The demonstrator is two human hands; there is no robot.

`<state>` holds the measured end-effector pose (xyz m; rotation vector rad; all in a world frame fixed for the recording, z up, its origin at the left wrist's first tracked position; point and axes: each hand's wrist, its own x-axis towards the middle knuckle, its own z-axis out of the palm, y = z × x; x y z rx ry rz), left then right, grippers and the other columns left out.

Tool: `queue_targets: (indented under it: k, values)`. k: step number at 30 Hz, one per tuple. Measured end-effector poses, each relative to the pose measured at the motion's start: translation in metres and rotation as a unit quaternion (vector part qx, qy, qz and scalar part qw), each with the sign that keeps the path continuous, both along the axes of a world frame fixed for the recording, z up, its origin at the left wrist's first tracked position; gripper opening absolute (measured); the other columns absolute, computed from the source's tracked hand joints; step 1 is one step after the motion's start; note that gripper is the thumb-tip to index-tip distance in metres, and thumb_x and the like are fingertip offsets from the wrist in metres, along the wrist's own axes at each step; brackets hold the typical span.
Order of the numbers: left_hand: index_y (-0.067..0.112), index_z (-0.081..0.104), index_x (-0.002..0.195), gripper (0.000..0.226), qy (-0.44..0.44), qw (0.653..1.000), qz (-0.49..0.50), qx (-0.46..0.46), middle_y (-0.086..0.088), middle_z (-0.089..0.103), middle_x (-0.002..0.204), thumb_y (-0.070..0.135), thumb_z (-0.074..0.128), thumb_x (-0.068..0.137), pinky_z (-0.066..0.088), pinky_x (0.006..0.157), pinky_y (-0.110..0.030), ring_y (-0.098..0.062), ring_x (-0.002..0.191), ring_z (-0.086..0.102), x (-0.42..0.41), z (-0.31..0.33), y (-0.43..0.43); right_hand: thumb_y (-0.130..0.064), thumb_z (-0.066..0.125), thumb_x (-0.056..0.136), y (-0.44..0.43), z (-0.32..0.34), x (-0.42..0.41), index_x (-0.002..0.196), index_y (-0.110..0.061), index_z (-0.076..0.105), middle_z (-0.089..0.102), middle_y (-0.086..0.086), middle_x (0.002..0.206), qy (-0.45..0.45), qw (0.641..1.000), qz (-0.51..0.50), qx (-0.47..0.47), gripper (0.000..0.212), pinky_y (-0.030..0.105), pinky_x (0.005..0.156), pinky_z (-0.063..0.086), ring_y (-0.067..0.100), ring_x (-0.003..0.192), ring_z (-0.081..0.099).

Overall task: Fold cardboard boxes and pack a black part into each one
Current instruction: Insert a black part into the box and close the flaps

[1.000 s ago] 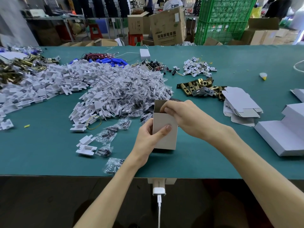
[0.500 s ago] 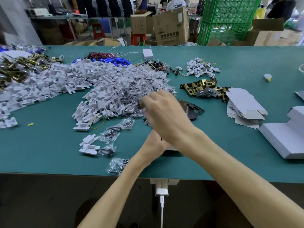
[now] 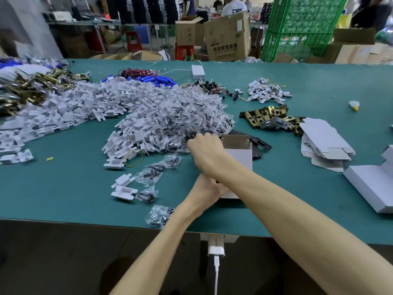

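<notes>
Head view: box [image 3: 238,155] stands upright on table [image 3: 63,188] near the front edge, top open, flaps up. Left hand [image 3: 209,188] holds it low on its left side. Its fingers are mostly hidden under the right forearm, but the hand is wrapped onto the box. Right hand [image 3: 205,149] crosses over the left arm, knuckles up, fingers curled down into the near edge of bag pile [image 3: 180,116], which is clear bags with small black parts inside. Can't tell if it has a bag pinched, fingertips are buried. Box sits just right of the right wrist, touching it. Black plates [image 3: 260,145] lie flat right behind the box, partly hidden by it. Blanks [image 3: 325,141] are stacked flat to the right, well apart from the box. Latches [image 3: 272,118] are heaped beyond the plates, beside the blanks. White trays [image 3: 85,107] are heaped on the left, merging into the bag pile. Loose bags [image 3: 150,174] and two stray trays lie left of the left hand.
</notes>
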<state>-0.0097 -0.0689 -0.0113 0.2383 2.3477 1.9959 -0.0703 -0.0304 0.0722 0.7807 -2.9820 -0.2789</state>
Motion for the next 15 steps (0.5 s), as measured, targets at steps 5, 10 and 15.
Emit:
queue_targets:
  k: [5,10,15]
  values:
    - [0.034,0.055,0.095,0.022,-0.006,1.000,-0.005,-0.001,0.036,0.064,0.079,0.018,0.067,0.087,0.043,0.066,-0.006,0.016,0.075,0.057,0.000,0.000,-0.002,0.004,0.057,0.091,0.003,-0.001,0.000,0.102,-0.013,0.060,0.060,0.011,0.116,0.035,0.998,0.016,-0.040,0.021,0.036,0.081,0.033,0.034,0.113,0.056]
    - [0.040,0.056,0.112,0.040,-0.010,1.000,0.012,-0.001,0.027,0.068,0.105,0.039,0.072,0.076,0.048,0.076,-0.010,0.016,0.094,0.060,0.001,0.003,0.000,-0.003,0.065,0.092,0.007,0.001,-0.005,0.078,-0.011,0.047,0.056,0.009,0.091,0.006,0.995,-0.011,-0.099,0.025,0.037,0.073,0.036,0.035,0.100,0.060]
    - [0.037,0.054,0.124,0.047,0.005,1.000,0.011,0.002,0.029,0.067,0.115,0.030,0.081,0.086,0.046,0.085,-0.009,0.014,0.109,0.059,0.001,0.002,-0.001,-0.032,0.088,0.079,0.010,0.020,-0.001,0.091,-0.005,0.067,0.068,0.008,0.087,-0.144,0.968,-0.030,-0.205,0.037,0.040,0.073,0.054,0.031,0.085,0.066]
